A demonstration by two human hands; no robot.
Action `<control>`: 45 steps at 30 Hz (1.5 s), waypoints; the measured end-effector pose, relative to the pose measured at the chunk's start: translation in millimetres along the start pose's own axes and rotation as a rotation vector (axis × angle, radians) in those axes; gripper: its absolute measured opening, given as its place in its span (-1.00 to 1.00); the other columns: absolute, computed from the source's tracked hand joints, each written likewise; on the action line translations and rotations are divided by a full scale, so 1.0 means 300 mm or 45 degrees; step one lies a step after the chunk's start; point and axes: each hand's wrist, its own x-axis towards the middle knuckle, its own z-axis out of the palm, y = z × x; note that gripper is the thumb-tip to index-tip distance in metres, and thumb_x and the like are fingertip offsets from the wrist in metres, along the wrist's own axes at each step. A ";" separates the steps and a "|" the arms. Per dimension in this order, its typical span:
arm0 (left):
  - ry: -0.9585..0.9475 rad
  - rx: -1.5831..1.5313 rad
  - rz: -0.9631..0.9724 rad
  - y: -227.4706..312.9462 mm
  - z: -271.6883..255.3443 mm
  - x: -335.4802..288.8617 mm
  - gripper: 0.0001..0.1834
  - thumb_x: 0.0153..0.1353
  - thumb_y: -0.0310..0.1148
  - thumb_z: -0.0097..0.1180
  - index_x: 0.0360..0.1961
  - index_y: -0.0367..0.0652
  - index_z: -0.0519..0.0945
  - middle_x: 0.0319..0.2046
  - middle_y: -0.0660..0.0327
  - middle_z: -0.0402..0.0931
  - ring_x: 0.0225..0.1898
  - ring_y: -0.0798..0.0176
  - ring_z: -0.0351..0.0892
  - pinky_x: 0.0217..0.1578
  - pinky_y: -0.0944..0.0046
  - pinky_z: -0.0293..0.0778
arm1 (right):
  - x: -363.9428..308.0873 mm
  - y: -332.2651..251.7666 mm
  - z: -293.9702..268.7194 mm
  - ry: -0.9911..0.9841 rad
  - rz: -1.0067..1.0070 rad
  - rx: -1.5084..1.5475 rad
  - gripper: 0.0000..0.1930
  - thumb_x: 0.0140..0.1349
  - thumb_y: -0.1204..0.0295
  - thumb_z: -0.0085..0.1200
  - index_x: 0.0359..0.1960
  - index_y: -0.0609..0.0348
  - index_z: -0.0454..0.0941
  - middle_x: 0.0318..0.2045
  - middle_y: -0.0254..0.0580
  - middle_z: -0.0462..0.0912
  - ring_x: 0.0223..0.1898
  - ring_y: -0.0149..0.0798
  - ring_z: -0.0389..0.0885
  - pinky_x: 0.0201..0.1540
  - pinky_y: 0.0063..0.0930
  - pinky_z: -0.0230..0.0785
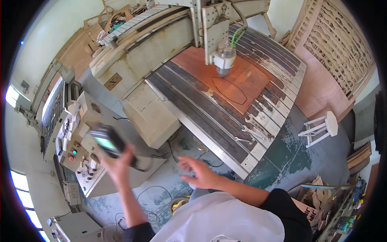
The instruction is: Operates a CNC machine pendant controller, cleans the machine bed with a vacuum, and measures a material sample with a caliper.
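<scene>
- While the left hand (117,163) is raised, its fingers are wrapped round a dark handheld controller (109,141) with a lit greenish screen; blurred, but the grip looks closed on its lower end.
- The controller's long axis runs from the palm up and to the left, screen end farthest from the wrist; a dark cable (145,167) trails off to the right of the grip.
- The right hand (197,173) is empty, fingers spread and loosely open, palm down, hanging in the air to the right of the left hand and well apart from the controller.
- So the controller is in the left grip; the right hand would have to cross leftward to reach it.
- Just left of the grip and beyond it: a pale control cabinet (80,161) with a sloped panel, a round green button (74,152), a round red button (71,158) and small white stickers, too small to tell more.
- Past the right hand, up and right: the slatted dark bed (209,117) of a router machine, with open-ended wrenches (252,131) lying on its near edge.
- Farther on the bed: a reddish-brown board (250,80) with a thin pointed-oval outline cut in it.
- The spindle (224,60) stands over the board, at the oval's upper edge, green hoses above it.
- Far right of both hands: a small white stool (320,128) tipped on its side on the green floor, and carved lattice panels (334,44) against the wall.
- No packages visible.
</scene>
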 end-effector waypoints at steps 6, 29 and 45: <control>-0.137 0.127 -0.177 -0.064 0.410 -0.507 -0.02 -0.30 -0.29 0.47 0.12 -0.44 0.17 -0.16 0.03 0.39 -0.15 0.20 0.41 -0.09 0.22 0.39 | -0.059 0.005 -0.154 -0.062 0.050 0.078 -0.26 0.00 0.53 0.18 0.22 0.28 0.04 -0.03 0.18 0.40 -0.03 0.09 0.47 -0.05 -0.21 0.35; -0.471 -0.270 -0.570 0.103 0.587 -1.074 -0.28 0.16 -0.62 0.04 0.32 -0.31 0.02 -0.14 0.11 0.50 -0.11 0.33 0.48 -0.07 0.37 0.37 | -0.499 0.034 -0.663 -0.244 0.300 0.445 -0.21 0.00 0.56 0.13 0.25 0.26 -0.08 -0.27 -0.13 0.49 -0.65 -0.44 0.44 -0.64 -0.56 0.33; -0.080 -0.454 -0.645 0.181 0.789 -1.204 -0.16 0.09 -0.67 0.07 0.36 -0.26 -0.08 -0.06 0.06 0.44 -0.03 0.24 0.46 0.00 0.28 0.36 | -0.423 0.149 -0.870 -0.653 0.243 0.619 -0.13 -0.03 0.52 0.15 0.30 0.38 -0.13 -0.01 0.02 0.38 0.01 -0.26 0.38 0.05 -0.44 0.29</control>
